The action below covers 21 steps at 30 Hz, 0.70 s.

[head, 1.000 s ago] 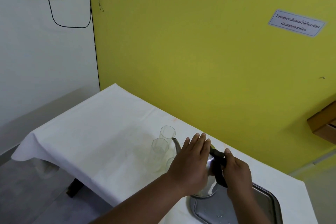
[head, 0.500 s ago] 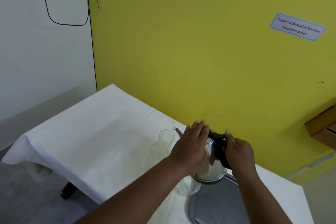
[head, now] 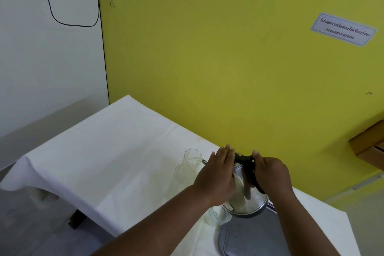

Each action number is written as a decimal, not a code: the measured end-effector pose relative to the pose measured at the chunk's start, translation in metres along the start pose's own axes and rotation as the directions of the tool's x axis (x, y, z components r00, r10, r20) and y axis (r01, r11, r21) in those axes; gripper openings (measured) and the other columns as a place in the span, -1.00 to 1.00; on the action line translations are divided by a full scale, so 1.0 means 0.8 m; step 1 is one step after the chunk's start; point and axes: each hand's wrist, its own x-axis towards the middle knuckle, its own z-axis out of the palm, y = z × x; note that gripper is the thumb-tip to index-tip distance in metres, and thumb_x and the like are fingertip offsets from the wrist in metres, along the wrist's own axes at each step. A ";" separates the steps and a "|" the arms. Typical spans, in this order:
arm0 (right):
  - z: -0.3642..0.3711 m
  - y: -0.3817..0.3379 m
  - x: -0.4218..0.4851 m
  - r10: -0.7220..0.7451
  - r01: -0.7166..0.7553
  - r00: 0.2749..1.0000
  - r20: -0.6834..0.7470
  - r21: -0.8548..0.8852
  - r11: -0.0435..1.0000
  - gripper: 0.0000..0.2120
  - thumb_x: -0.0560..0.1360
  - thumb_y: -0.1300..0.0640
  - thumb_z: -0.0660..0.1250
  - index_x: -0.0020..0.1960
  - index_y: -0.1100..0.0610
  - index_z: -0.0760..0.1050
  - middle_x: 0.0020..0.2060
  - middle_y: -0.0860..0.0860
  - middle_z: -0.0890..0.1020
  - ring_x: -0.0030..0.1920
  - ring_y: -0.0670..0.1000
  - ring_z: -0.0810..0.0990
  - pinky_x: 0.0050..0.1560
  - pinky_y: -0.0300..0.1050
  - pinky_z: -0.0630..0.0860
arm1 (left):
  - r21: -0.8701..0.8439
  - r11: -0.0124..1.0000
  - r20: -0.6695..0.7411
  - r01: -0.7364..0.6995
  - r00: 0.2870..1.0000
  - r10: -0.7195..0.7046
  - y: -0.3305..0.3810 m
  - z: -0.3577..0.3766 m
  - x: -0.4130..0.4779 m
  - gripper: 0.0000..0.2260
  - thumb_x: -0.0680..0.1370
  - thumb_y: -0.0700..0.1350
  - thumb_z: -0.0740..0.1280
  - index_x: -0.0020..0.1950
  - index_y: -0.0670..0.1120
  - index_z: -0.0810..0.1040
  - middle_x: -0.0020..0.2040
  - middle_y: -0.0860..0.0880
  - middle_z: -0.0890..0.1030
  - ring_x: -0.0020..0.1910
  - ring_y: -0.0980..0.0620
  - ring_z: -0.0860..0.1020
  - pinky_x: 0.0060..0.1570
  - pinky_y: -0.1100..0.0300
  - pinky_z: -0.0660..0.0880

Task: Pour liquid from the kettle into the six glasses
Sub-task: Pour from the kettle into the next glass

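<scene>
Your right hand grips the kettle handle, left hand flat on its lid; spout points left into the far glass.

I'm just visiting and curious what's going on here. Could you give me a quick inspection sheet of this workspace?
Surface: table under a white tablecloth, faintly stained near the glasses.
Job's things: steel kettle tilted, spout at the far glass, a thin stream entering it; a second glass just nearer; another glass beside the metal tray. Only three glasses seen.
Clutter: nothing seen.
Hands: left hand pressed flat on the kettle's lid and body; right hand gripping the black handle.
Cables: black cable looping on the white wall.
Surroundings: yellow wall with a printed notice; wooden ledge at right.
</scene>
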 end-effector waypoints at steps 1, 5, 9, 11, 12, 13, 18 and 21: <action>-0.001 -0.001 0.000 -0.009 0.009 1.000 -0.005 -0.007 1.000 -0.43 0.59 -0.07 0.12 -0.50 0.20 0.41 -0.52 0.11 0.46 -0.34 0.23 0.48 -0.28 -0.06 0.35 | -0.006 1.000 -0.006 -0.001 1.000 0.001 0.000 -0.001 0.000 -0.41 0.58 -0.22 0.16 0.55 -0.23 -0.01 0.57 -0.20 -0.01 0.53 -0.14 -0.04 0.47 0.03 -0.10; -0.005 -0.009 0.000 -0.040 0.039 0.999 -0.025 -0.034 0.999 -0.43 0.60 -0.07 0.10 -0.51 0.19 0.37 -0.54 0.09 0.46 -0.38 0.19 0.45 -0.31 -0.07 0.31 | -0.026 1.000 -0.034 -0.003 0.999 0.002 0.001 -0.005 0.000 -0.42 0.58 -0.22 0.16 0.55 -0.23 -0.01 0.57 -0.20 0.00 0.53 -0.14 -0.03 0.46 0.05 -0.08; -0.008 -0.013 -0.002 -0.054 0.052 0.998 -0.024 -0.071 0.996 -0.42 0.60 -0.08 0.09 -0.39 0.29 0.50 -0.51 0.08 0.48 -0.37 0.19 0.48 -0.30 -0.08 0.33 | -0.052 0.999 -0.040 -0.015 0.999 0.013 -0.001 -0.007 -0.001 -0.41 0.56 -0.24 0.16 0.54 -0.24 -0.01 0.57 -0.20 0.02 0.53 -0.15 -0.03 0.47 0.03 -0.07; -0.010 -0.015 -0.004 -0.054 0.052 0.998 -0.023 -0.079 0.996 -0.43 0.60 -0.09 0.09 -0.37 0.29 0.52 -0.51 0.08 0.49 -0.35 0.19 0.49 -0.29 -0.07 0.35 | -0.055 0.998 -0.039 -0.019 0.999 0.016 -0.001 -0.008 -0.001 -0.41 0.56 -0.24 0.16 0.54 -0.23 -0.02 0.57 -0.20 0.01 0.53 -0.13 -0.04 0.48 0.04 -0.08; -0.012 -0.015 -0.005 -0.053 0.051 0.998 -0.020 -0.081 0.995 -0.43 0.60 -0.09 0.09 -0.39 0.27 0.51 -0.51 0.07 0.49 -0.35 0.19 0.49 -0.29 -0.07 0.35 | -0.057 0.998 -0.039 -0.020 0.999 0.018 -0.001 -0.007 -0.002 -0.40 0.57 -0.23 0.16 0.54 -0.23 -0.02 0.57 -0.19 0.01 0.53 -0.13 -0.04 0.48 0.05 -0.08; -0.013 -0.016 -0.006 -0.052 0.051 0.998 -0.018 -0.082 0.995 -0.44 0.60 -0.09 0.09 -0.41 0.24 0.49 -0.51 0.07 0.49 -0.35 0.19 0.49 -0.29 -0.07 0.35 | -0.060 0.998 -0.038 -0.022 0.999 0.020 -0.001 -0.008 -0.002 -0.40 0.57 -0.23 0.16 0.55 -0.23 -0.03 0.57 -0.19 0.00 0.53 -0.12 -0.05 0.47 0.05 -0.09; -0.020 -0.020 -0.009 -0.054 0.052 0.998 -0.027 -0.068 0.996 -0.45 0.59 -0.09 0.10 -0.42 0.24 0.47 -0.50 0.10 0.50 -0.30 0.23 0.52 -0.27 -0.07 0.36 | -0.068 0.997 -0.033 -0.038 0.999 0.036 0.001 -0.009 -0.001 -0.40 0.58 -0.23 0.16 0.55 -0.22 -0.05 0.57 -0.18 -0.02 0.54 -0.10 -0.06 0.47 0.06 -0.11; -0.023 -0.022 -0.011 -0.058 0.056 0.998 -0.039 -0.061 0.997 -0.44 0.59 -0.08 0.11 -0.36 0.31 0.52 -0.48 0.13 0.52 -0.29 0.24 0.54 -0.26 -0.04 0.38 | -0.064 0.997 -0.032 -0.048 0.998 0.046 0.001 -0.010 0.000 -0.40 0.58 -0.22 0.16 0.55 -0.21 -0.07 0.58 -0.17 -0.04 0.54 -0.10 -0.08 0.47 0.07 -0.12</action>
